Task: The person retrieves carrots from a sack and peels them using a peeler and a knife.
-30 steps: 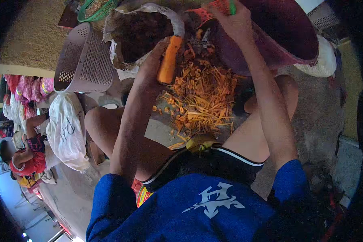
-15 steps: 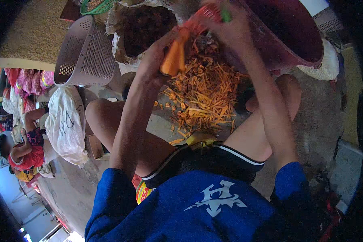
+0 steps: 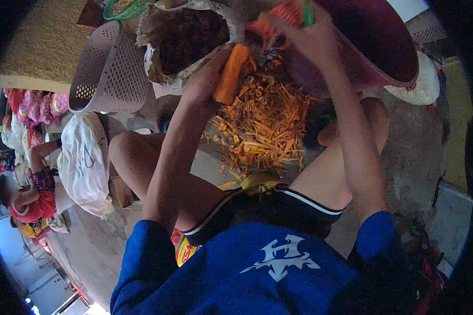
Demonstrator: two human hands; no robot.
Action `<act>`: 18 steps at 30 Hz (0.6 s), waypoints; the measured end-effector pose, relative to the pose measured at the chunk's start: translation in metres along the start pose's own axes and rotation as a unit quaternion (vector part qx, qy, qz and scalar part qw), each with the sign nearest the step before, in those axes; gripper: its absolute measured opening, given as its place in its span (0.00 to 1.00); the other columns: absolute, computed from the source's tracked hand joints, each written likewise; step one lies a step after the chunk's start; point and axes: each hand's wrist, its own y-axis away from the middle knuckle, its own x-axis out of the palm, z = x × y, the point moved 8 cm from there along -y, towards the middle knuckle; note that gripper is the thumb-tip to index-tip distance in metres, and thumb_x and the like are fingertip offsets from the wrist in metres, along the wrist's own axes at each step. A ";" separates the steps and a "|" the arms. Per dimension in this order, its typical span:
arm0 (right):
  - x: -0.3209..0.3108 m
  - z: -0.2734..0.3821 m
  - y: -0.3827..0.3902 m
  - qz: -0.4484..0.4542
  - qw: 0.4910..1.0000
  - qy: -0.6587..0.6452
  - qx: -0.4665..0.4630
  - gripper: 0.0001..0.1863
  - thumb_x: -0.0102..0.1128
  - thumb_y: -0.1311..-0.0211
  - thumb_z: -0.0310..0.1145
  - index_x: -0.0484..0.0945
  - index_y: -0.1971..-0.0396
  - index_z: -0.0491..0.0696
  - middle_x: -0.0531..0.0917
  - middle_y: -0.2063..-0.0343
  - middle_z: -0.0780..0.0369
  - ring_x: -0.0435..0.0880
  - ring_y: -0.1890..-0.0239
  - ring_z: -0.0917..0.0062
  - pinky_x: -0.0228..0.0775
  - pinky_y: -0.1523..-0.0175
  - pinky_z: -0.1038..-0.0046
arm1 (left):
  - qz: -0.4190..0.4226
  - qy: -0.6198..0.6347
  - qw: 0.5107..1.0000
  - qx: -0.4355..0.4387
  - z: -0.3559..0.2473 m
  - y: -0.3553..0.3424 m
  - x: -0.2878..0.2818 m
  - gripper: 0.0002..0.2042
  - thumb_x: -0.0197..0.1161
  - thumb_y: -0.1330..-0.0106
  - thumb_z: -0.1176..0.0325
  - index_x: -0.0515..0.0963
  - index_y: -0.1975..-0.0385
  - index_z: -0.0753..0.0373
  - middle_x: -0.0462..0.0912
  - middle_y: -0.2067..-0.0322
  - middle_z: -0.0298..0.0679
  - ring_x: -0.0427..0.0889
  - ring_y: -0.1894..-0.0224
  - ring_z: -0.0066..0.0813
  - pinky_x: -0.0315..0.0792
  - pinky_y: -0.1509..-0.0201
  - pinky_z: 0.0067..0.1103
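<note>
In my left hand is a thick orange peeled carrot, slanting with its wide end toward me. My right hand is closed, just beyond and to the right of the carrot. A slim green piece sticks up from its fingers; the rest of that tool is hidden or blurred. Close by is a red ribbed thing, smeared, and I cannot tell what it is. Below both hands lies a heap of orange peelings and cut-off carrot ends on the floor between my legs.
A large maroon tub stands tilted at the far right. Far left are an open sack of dark contents and a perforated basket. A white sack lies left of my knee; a person in red sits beyond it.
My right hand and the green piece have moved slightly up and to the right, away from the carrot. The carrot has turned a little in my left hand, which stays nearly in place.
</note>
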 end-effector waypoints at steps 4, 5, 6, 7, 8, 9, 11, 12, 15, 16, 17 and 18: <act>0.010 0.002 0.019 0.003 0.966 0.241 -0.094 0.22 0.75 0.45 0.43 0.81 0.59 0.43 0.83 0.61 0.56 0.81 0.57 0.71 0.72 0.51 0.65 | -0.029 0.006 0.998 -0.056 0.005 0.000 0.003 0.17 0.53 0.25 0.53 0.74 0.47 0.59 0.80 0.61 0.33 0.80 0.67 0.21 0.75 0.67 0.18; 0.000 -0.008 0.001 -0.018 0.982 0.187 0.007 0.22 0.75 0.46 0.43 0.81 0.60 0.43 0.83 0.60 0.56 0.81 0.56 0.70 0.72 0.50 0.64 | -0.032 0.004 0.998 -0.057 0.005 0.002 0.000 0.17 0.53 0.25 0.53 0.74 0.47 0.59 0.80 0.61 0.33 0.80 0.67 0.21 0.75 0.67 0.18; -0.006 -0.019 -0.006 -0.038 0.985 0.130 0.107 0.21 0.76 0.46 0.44 0.81 0.61 0.44 0.83 0.59 0.56 0.81 0.55 0.70 0.72 0.49 0.64 | -0.038 0.027 0.997 -0.065 0.007 0.003 -0.003 0.18 0.54 0.26 0.53 0.74 0.48 0.59 0.81 0.62 0.32 0.80 0.66 0.21 0.76 0.67 0.19; -0.006 -0.023 -0.005 -0.039 0.985 0.131 0.106 0.21 0.76 0.46 0.44 0.81 0.61 0.44 0.83 0.59 0.56 0.81 0.55 0.70 0.72 0.49 0.64 | -0.041 0.050 0.996 -0.069 0.007 0.000 -0.002 0.18 0.54 0.26 0.52 0.74 0.49 0.59 0.81 0.63 0.32 0.81 0.65 0.21 0.77 0.67 0.19; -0.010 -0.014 -0.003 -0.087 0.993 0.070 0.031 0.21 0.76 0.46 0.43 0.82 0.60 0.43 0.84 0.60 0.56 0.82 0.57 0.70 0.72 0.50 0.64 | -0.040 0.049 0.996 -0.068 0.005 -0.002 -0.001 0.18 0.54 0.26 0.52 0.74 0.49 0.59 0.81 0.63 0.32 0.81 0.65 0.21 0.77 0.67 0.19; -0.015 -0.007 0.002 -0.133 0.990 0.009 -0.045 0.21 0.76 0.46 0.43 0.82 0.60 0.43 0.85 0.61 0.57 0.83 0.58 0.70 0.73 0.52 0.63 | -0.012 0.092 0.994 -0.055 0.001 -0.004 0.004 0.18 0.54 0.27 0.53 0.74 0.49 0.59 0.81 0.63 0.33 0.82 0.64 0.22 0.78 0.67 0.20; 0.015 0.004 0.024 -0.030 0.999 -0.024 -0.036 0.22 0.78 0.49 0.42 0.81 0.58 0.45 0.85 0.62 0.60 0.83 0.59 0.76 0.75 0.53 0.69 | 0.008 0.135 0.990 -0.039 -0.002 -0.006 0.002 0.17 0.54 0.27 0.53 0.74 0.49 0.60 0.81 0.62 0.34 0.82 0.63 0.23 0.79 0.66 0.21; 0.039 0.011 0.034 0.073 0.996 -0.053 -0.026 0.24 0.80 0.52 0.41 0.81 0.57 0.48 0.86 0.64 0.64 0.84 0.61 0.82 0.77 0.53 0.75 | 0.015 0.131 0.991 -0.033 -0.002 -0.006 -0.002 0.18 0.53 0.26 0.53 0.74 0.49 0.60 0.81 0.62 0.35 0.83 0.61 0.24 0.79 0.65 0.21; 0.046 0.042 0.043 0.093 0.986 -0.065 -0.120 0.23 0.79 0.50 0.42 0.81 0.57 0.48 0.86 0.64 0.65 0.83 0.62 0.84 0.77 0.54 0.76 | 0.030 0.125 0.991 -0.033 -0.001 -0.002 0.009 0.18 0.52 0.26 0.53 0.74 0.47 0.60 0.82 0.60 0.37 0.83 0.59 0.26 0.80 0.63 0.22; 0.046 0.040 0.042 0.093 0.986 -0.065 -0.120 0.23 0.79 0.50 0.42 0.81 0.57 0.48 0.86 0.64 0.65 0.83 0.62 0.84 0.77 0.54 0.76 | 0.030 0.120 0.992 -0.027 -0.004 -0.001 0.011 0.19 0.51 0.25 0.53 0.74 0.46 0.61 0.82 0.59 0.38 0.83 0.58 0.27 0.81 0.62 0.23; 0.049 0.035 0.040 0.105 0.987 -0.063 -0.108 0.23 0.79 0.50 0.42 0.81 0.57 0.48 0.86 0.64 0.65 0.83 0.62 0.84 0.77 0.54 0.76 | 0.031 0.120 0.992 -0.028 -0.004 -0.002 0.011 0.19 0.51 0.25 0.53 0.74 0.46 0.61 0.82 0.59 0.38 0.83 0.58 0.27 0.81 0.62 0.23; 0.052 0.031 0.039 0.117 0.987 -0.061 -0.097 0.23 0.79 0.50 0.42 0.81 0.57 0.48 0.86 0.64 0.65 0.83 0.62 0.85 0.77 0.54 0.76 | 0.015 0.075 0.996 -0.036 -0.003 -0.004 0.006 0.19 0.51 0.25 0.53 0.73 0.45 0.61 0.82 0.58 0.39 0.83 0.57 0.28 0.80 0.60 0.24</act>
